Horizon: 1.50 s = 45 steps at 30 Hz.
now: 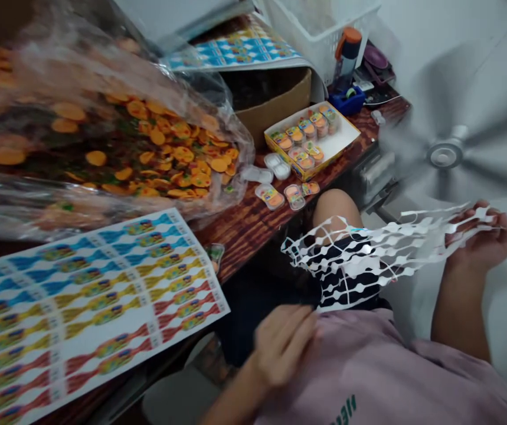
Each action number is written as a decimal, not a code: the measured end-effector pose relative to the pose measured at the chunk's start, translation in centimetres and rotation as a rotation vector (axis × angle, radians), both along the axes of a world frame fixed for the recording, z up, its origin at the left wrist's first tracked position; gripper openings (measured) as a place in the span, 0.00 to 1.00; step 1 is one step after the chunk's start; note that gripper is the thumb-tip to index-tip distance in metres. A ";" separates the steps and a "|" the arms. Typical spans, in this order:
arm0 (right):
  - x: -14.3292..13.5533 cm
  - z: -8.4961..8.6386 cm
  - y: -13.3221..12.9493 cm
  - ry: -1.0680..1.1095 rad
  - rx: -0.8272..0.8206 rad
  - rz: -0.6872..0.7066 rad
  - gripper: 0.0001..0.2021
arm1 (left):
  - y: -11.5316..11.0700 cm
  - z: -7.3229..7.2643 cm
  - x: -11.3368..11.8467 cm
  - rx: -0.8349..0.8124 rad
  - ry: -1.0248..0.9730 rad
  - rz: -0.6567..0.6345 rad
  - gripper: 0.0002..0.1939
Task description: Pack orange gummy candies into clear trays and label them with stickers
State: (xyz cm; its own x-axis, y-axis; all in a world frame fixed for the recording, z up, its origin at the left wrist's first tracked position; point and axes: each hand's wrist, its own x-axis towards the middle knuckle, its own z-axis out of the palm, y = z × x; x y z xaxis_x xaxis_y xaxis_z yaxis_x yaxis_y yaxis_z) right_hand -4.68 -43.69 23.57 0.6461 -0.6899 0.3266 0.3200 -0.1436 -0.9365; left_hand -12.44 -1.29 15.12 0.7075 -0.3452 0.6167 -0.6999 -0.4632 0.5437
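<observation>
My right hand [486, 239] is out to the right, its fingers closed on one end of a white lattice of leftover sticker sheet [363, 262]. The lattice stretches leftward over my knee, with rows of cut-out gaps. Close to my lap, my left hand [284, 345] is smeared by motion; its fingers look bent, and whether they hold anything does not show. On the table at left lies a sheet of blue, yellow and red labels [98, 301], with a bare white strip where labels are gone.
A clear plastic bag [231, 130] of orange discs [182, 153] covers the far left. Small labelled clear containers [270, 196] lie near the table edge, beside a yellow box [342, 133] holding several more. A tape dispenser [348, 101], a bottle [347, 56] and a spinning fan [445, 154] stand beyond.
</observation>
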 end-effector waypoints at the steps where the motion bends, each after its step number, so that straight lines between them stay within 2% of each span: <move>1: -0.1 -0.1 0.2 0.008 0.023 -0.010 0.15 | -2.3 0.0 -0.3 -0.004 -0.057 -0.005 0.17; 3: -0.2 -0.3 0.7 0.020 0.073 -0.034 0.13 | -6.9 -0.3 -0.4 0.071 -0.102 0.059 0.34; 4: -0.3 -0.4 1.1 0.023 0.103 -0.051 0.12 | -8.8 -0.6 -0.1 0.142 -0.094 0.139 0.36; 6: -0.5 -0.5 2.0 0.022 0.163 -0.075 0.10 | -11.4 -1.4 0.6 0.269 -0.043 0.237 0.31; 8: -0.6 -0.4 3.3 -0.004 0.215 -0.068 0.09 | -12.5 -2.3 1.5 0.330 -0.025 0.268 0.22; 10: -0.7 -0.1 4.6 -0.049 0.255 -0.037 0.10 | -12.5 -3.2 2.3 0.346 -0.053 0.253 0.17; 13: -0.7 0.5 6.4 -0.093 0.263 -0.007 0.11 | -11.8 -4.0 3.0 0.315 -0.103 0.209 0.16; 15: -0.5 1.2 7.3 -0.082 0.234 0.013 0.11 | -11.4 -4.0 3.0 0.259 -0.121 0.173 0.17; 18: 0.2 2.7 8.4 -0.106 0.095 0.054 0.12 | -10.6 -3.1 2.6 0.144 -0.060 0.129 0.17; 20: 1.3 3.9 9.4 -0.155 -0.038 0.091 0.11 | -9.9 -1.9 2.3 0.038 0.119 0.092 0.14; 23: 4.4 5.8 12.4 -0.200 -0.212 0.208 0.10 | -8.5 0.1 2.2 -0.204 0.631 0.002 0.09; 25: 7.5 6.8 15.5 -0.150 -0.319 0.359 0.10 | -7.6 1.2 2.4 -0.398 0.961 -0.034 0.12; 26: 9.2 7.2 17.3 -0.090 -0.357 0.440 0.14 | -7.1 1.7 2.6 -0.491 1.073 -0.035 0.14; 27: 10.9 7.3 19.2 0.001 -0.384 0.519 0.21 | -6.7 2.0 2.7 -0.580 1.145 -0.025 0.16; 28: 12.6 7.2 21.2 0.113 -0.445 0.565 0.29 | -6.3 2.3 2.8 -0.669 1.190 -0.004 0.18; 30: 15.6 6.1 24.6 0.322 -0.644 0.561 0.39 | -5.7 2.8 2.8 -0.844 1.243 0.039 0.21; 32: 17.9 3.7 27.0 0.462 -0.842 0.619 0.43 | -5.3 3.1 2.6 -0.996 1.274 0.071 0.24; 35: 20.9 -1.5 28.2 0.345 -0.951 0.734 0.37 | -4.9 3.7 2.0 -1.114 1.255 0.131 0.25; 37: 22.6 -4.4 27.7 0.245 -0.978 0.702 0.33 | -4.6 3.9 1.6 -1.128 1.227 0.188 0.25; 39: 23.5 -6.0 26.9 0.172 -0.958 0.652 0.31 | -4.4 4.1 1.4 -1.114 1.207 0.220 0.25; 40: 23.4 -6.0 26.5 0.141 -0.932 0.628 0.29 | -4.3 4.2 1.3 -1.099 1.201 0.221 0.25; 42: 21.6 -4.9 25.6 0.082 -0.856 0.583 0.26 | -4.2 4.3 1.2 -1.054 1.173 0.220 0.25; 45: 14.6 -1.5 24.3 -0.004 -0.759 0.573 0.17 | -4.1 4.6 1.4 -0.952 1.054 0.266 0.25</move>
State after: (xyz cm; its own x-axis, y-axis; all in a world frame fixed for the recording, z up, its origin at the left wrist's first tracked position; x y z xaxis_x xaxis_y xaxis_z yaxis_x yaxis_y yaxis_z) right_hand 9.94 -19.40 22.11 0.8181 0.1287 0.5604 0.5336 -0.5332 -0.6565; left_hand -11.08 -5.42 19.76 0.9463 0.1037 -0.3061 0.2612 0.3121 0.9134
